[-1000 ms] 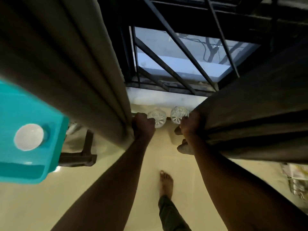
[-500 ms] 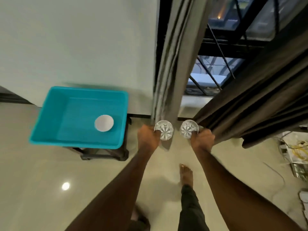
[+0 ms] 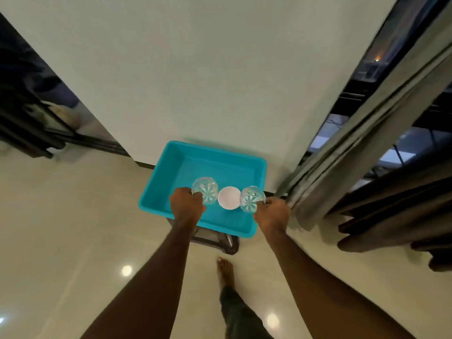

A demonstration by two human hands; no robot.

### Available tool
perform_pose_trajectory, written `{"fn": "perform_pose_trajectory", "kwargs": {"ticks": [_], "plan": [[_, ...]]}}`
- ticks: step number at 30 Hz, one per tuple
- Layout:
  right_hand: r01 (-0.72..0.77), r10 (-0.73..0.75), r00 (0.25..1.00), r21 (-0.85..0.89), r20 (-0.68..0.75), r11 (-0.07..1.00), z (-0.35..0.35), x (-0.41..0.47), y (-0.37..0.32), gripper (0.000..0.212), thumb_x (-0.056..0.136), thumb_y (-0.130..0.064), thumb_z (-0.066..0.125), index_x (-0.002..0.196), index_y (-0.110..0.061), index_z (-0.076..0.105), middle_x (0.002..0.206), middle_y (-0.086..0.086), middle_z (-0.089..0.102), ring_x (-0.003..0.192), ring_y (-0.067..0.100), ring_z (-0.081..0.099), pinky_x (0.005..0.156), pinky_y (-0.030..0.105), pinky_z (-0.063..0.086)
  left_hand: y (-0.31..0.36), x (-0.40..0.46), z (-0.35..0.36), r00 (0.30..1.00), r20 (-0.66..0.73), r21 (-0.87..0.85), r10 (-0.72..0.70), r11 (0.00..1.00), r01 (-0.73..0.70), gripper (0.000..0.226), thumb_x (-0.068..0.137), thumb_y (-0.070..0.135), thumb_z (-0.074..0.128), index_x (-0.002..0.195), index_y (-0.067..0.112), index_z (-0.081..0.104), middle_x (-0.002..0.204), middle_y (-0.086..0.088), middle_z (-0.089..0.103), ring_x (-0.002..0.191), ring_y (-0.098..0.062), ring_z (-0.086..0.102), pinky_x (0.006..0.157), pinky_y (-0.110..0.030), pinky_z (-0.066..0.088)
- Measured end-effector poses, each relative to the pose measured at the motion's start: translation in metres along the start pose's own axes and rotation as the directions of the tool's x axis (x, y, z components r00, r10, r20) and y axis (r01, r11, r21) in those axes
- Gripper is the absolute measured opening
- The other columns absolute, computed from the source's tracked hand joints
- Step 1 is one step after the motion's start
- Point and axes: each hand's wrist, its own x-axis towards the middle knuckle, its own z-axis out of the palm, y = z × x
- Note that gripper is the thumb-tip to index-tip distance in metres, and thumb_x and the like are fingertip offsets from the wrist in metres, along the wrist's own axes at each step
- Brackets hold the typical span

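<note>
Over the blue tub (image 3: 215, 165), which stands on a dark stool (image 3: 221, 242) by the wall, the person holds two clear glasses. Inside the tub lies only one small white bowl (image 3: 229, 197), with its open side up, and it appears between the two glasses.

The left hand (image 3: 187, 207) has its fingers curled round the left glass (image 3: 205, 194). The right hand (image 3: 271, 214) grips the right glass (image 3: 252, 199) in the same way. The two glasses are apart from each other, and both are seen against the near half of the tub.

Each glass shows the cut star pattern of its base toward the camera. The long axis of each one therefore runs away from the viewer, down toward the tub. The mouths are turned away and cannot be seen.

A grey curtain (image 3: 342, 167) hangs to the right of the tub.
</note>
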Motion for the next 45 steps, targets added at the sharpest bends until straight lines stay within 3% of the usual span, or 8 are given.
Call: {"fn": "perform_pose_trajectory", "kwargs": {"ticks": [3, 7, 15, 21, 29, 38, 42, 45], "plan": [[-0.033, 0.032, 0.999, 0.02, 0.037, 0.999, 0.077, 0.024, 0.002, 0.039, 0.065, -0.052, 0.048, 0.071, -0.015, 0.06, 0.071, 0.011, 0.071, 0.068, 0.037, 0.071, 0.063, 0.049, 0.061, -0.012, 0.045, -0.023, 0.998, -0.033, -0.016, -0.049, 0.999, 0.049, 0.021, 0.079, 0.008, 0.065, 0.06, 0.0, 0.06, 0.056, -0.015, 0.067, 0.056, -0.03, 0.071, 0.053, -0.035, 0.059], [-0.099, 0.102, 0.991, -0.038, 0.087, 0.994, 0.137, 0.026, -0.034, 0.025, 0.073, -0.033, 0.056, 0.08, -0.012, 0.068, 0.077, 0.012, 0.074, 0.073, 0.037, 0.072, 0.069, 0.047, 0.061, -0.028, 0.108, -0.033, 0.994, -0.029, -0.011, -0.109, 0.994, 0.109, 0.015, 0.081, 0.001, 0.064, 0.067, -0.006, 0.065, 0.049, -0.007, 0.058, 0.049, -0.027, 0.064, 0.033, -0.017, 0.042], [-0.151, 0.196, 0.969, -0.268, 0.149, 0.951, 0.22, 0.051, -0.078, 0.018, 0.092, -0.016, 0.057, 0.096, -0.005, 0.071, 0.101, 0.02, 0.071, 0.104, 0.04, 0.062, 0.085, 0.04, 0.049, -0.07, 0.208, -0.002, 0.971, 0.047, 0.048, -0.234, 0.971, 0.232, 0.006, 0.074, -0.003, 0.067, 0.069, -0.005, 0.064, 0.06, -0.016, 0.065, 0.059, -0.032, 0.068, 0.052, -0.035, 0.057], [-0.207, 0.261, 0.957, -0.325, 0.131, 0.923, 0.255, 0.075, -0.067, 0.019, 0.087, -0.018, 0.057, 0.091, -0.006, 0.071, 0.093, 0.018, 0.073, 0.093, 0.039, 0.068, 0.082, 0.042, 0.057, -0.096, 0.246, 0.016, 0.947, 0.122, 0.065, -0.297, 0.954, 0.291, 0.016, 0.068, -0.004, 0.074, 0.083, -0.008, 0.071, 0.076, -0.022, 0.072, 0.065, -0.03, 0.068, 0.052, -0.031, 0.05], [-0.259, 0.288, 0.955, -0.269, 0.074, 0.928, 0.286, 0.079, -0.026, 0.018, 0.083, -0.025, 0.057, 0.085, -0.011, 0.068, 0.086, 0.016, 0.073, 0.08, 0.041, 0.071, 0.075, 0.05, 0.061, -0.119, 0.27, 0.027, 0.945, 0.209, 0.054, -0.251, 0.968, 0.245, 0.019, 0.064, 0.002, 0.067, 0.08, -0.007, 0.07, 0.074, -0.024, 0.073, 0.066, -0.033, 0.073, 0.058, -0.05, 0.062], [-0.317, 0.316, 0.948, -0.117, -0.029, 0.941, 0.31, 0.072, -0.008, 0.028, 0.08, -0.034, 0.058, 0.093, -0.013, 0.071, 0.088, 0.017, 0.075, 0.083, 0.043, 0.071, 0.078, 0.054, 0.06, -0.14, 0.281, 0.024, 0.939, 0.298, 0.087, -0.173, 0.984, 0.153, 0.016, 0.075, -0.005, 0.071, 0.091, -0.007, 0.072, 0.082, -0.021, 0.073, 0.073, -0.032, 0.073, 0.064, -0.04, 0.062], [-0.299, 0.295, 0.954, -0.136, -0.05, 0.944, 0.295, 0.048, -0.048, 0.042, 0.089, -0.044, 0.063, 0.115, -0.012, 0.069, 0.111, 0.016, 0.072, 0.111, 0.041, 0.064, 0.1, 0.048, 0.05, -0.15, 0.29, 0.026, 0.926, 0.352, 0.115, -0.138, 0.988, 0.103, 0.015, 0.074, 0.007, 0.066, 0.084, -0.003, 0.071, 0.078, -0.02, 0.074, 0.068, -0.034, 0.074, 0.062, -0.045, 0.063], [-0.302, 0.285, 0.953, -0.244, -0.104, 0.921, 0.277, 0.027, -0.073, 0.038, 0.099, -0.035, 0.06, 0.123, -0.008, 0.066, 0.125, 0.016, 0.067, 0.124, 0.038, 0.053, 0.102, 0.041, 0.041, -0.169, 0.3, 0.029, 0.936, 0.325, 0.161, -0.138, 0.983, 0.09, 0.042, 0.074, 0.043, 0.058, 0.084, 0.003, 0.069, 0.083, -0.018, 0.075, 0.075, -0.037, 0.074, 0.069, -0.046, 0.063]]}}
